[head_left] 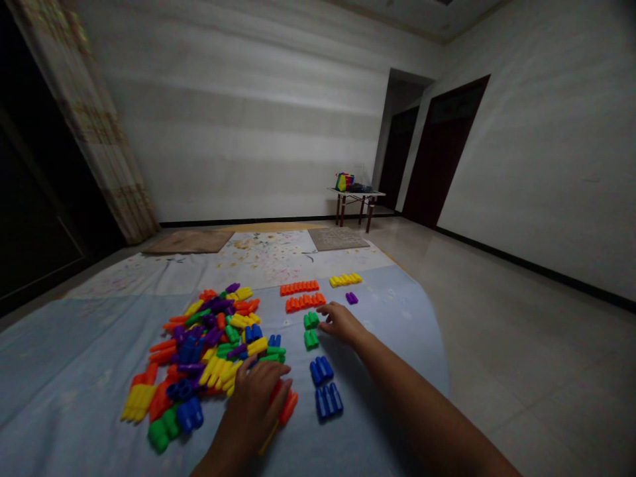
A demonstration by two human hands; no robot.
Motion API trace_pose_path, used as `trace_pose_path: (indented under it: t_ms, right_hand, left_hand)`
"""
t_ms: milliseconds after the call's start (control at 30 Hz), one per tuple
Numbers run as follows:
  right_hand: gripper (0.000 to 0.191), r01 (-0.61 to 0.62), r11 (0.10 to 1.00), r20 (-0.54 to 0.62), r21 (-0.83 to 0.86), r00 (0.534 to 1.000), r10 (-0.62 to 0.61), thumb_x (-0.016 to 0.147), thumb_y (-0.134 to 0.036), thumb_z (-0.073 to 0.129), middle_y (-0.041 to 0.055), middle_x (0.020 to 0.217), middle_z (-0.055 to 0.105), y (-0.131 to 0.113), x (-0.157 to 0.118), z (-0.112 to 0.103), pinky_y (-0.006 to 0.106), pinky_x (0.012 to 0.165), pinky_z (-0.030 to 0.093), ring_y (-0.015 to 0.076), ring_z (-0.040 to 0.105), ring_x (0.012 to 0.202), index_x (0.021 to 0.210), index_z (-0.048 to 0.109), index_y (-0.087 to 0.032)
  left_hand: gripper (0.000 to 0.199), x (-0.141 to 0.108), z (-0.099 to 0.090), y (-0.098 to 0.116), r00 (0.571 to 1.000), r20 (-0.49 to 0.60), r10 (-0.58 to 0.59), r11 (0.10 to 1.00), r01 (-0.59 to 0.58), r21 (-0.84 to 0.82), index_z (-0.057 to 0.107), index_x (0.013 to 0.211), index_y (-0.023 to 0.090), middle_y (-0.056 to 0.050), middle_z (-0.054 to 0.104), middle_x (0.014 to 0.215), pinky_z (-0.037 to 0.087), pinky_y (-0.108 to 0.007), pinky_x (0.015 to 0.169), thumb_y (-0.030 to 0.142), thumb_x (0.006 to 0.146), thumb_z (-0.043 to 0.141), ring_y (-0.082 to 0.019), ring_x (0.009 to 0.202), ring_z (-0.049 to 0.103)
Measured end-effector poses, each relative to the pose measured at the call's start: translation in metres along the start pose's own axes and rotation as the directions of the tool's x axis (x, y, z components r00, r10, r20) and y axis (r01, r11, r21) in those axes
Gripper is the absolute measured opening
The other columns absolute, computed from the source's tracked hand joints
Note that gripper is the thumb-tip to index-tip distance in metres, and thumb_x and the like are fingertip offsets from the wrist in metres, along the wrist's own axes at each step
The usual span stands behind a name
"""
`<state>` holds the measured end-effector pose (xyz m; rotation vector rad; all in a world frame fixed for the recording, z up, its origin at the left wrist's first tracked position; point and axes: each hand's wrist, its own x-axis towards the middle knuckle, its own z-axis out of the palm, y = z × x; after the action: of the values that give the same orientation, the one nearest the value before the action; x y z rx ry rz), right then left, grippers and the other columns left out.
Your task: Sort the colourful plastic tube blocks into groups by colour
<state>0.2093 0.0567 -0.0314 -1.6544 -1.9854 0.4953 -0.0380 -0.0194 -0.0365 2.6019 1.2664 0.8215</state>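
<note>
A heap of bullet-shaped plastic toy blocks [218, 371] in orange, yellow, green, blue and purple lies left of centre on the bed sheet. My left hand [256, 394] rests palm down at the heap's right edge, fingers spread, over orange blocks [288, 408] that it partly hides. My right hand [340, 322] is beside the upper green block [311, 320], its fingers bent and apart; whether they touch it I cannot tell. Below are another green block [311, 340] and blue blocks [322, 370]. Above stand two orange rows [305, 303].
A yellow row [346, 280] and a small purple block [352, 298] lie at the right on the blue and white floral sheet [387, 318]. Two brown mats [191, 242] are at the far edge. A small table [355, 193] with colourful items stands near a doorway.
</note>
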Motion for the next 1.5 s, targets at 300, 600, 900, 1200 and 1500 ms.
trace_pose_path:
  t_ms: [300,600,900,1200,1500]
  right_hand:
    - [0.024,-0.005,0.999,0.075,-0.048,0.997,0.009,0.069,-0.018,0.062,0.0002,0.082,0.067,0.001,0.029,0.015,0.022,0.068,0.042,0.0151,0.06,0.078,0.091,0.071,-0.02]
    - [0.027,-0.004,1.0,0.047,-0.007,0.999,0.005,0.072,-0.018,0.062,0.0017,0.086,0.069,-0.006,0.038,0.022,0.023,0.069,0.045,0.0145,0.062,0.077,0.098,0.068,-0.02]
    - [0.028,-0.167,0.984,-0.186,-0.068,0.971,0.152,0.077,-0.02,0.055,0.0093,0.096,0.065,0.017,0.045,0.005,0.027,0.077,0.044,0.0178,0.059,0.088,0.102,0.062,-0.013]
    - [0.036,-0.251,0.966,-0.199,-0.066,0.952,0.233,0.074,-0.026,0.061,0.0073,0.098,0.064,0.036,0.039,0.008,0.024,0.077,0.042,0.0161,0.059,0.088,0.108,0.06,-0.015]
    - [0.036,-0.279,0.96,-0.189,-0.04,0.945,0.267,0.072,-0.023,0.062,0.0068,0.096,0.066,0.04,0.052,0.015,0.022,0.074,0.041,0.0163,0.06,0.087,0.107,0.061,-0.015]
  left_hand:
    - [0.021,-0.006,-0.005,-0.008,0.997,-0.074,0.006,1.0,-0.007,-0.017,0.065,0.092,0.025,-0.005,0.07,0.092,0.036,-0.05,0.1,0.034,0.083,0.048,-0.019,0.09,0.064]
    - [0.021,-0.009,-0.001,-0.014,0.998,-0.047,-0.029,0.999,0.026,-0.046,0.065,0.094,0.027,-0.003,0.069,0.093,0.033,-0.053,0.101,0.032,0.084,0.046,-0.019,0.091,0.063]
    - [0.022,-0.011,-0.003,-0.017,0.998,-0.022,-0.065,0.996,0.063,-0.069,0.064,0.096,0.028,-0.003,0.068,0.097,0.031,-0.054,0.103,0.034,0.085,0.045,-0.019,0.095,0.062]
    - [0.024,-0.008,-0.006,-0.016,0.992,-0.034,-0.12,0.982,0.113,-0.152,0.065,0.092,0.026,-0.004,0.069,0.097,0.032,-0.05,0.104,0.039,0.083,0.048,-0.02,0.097,0.061]
    - [0.046,0.104,0.007,-0.033,0.809,0.233,-0.54,0.737,0.588,-0.333,0.045,0.124,0.01,-0.013,0.053,0.128,0.04,-0.027,0.094,0.03,0.082,0.041,-0.016,0.111,0.054]
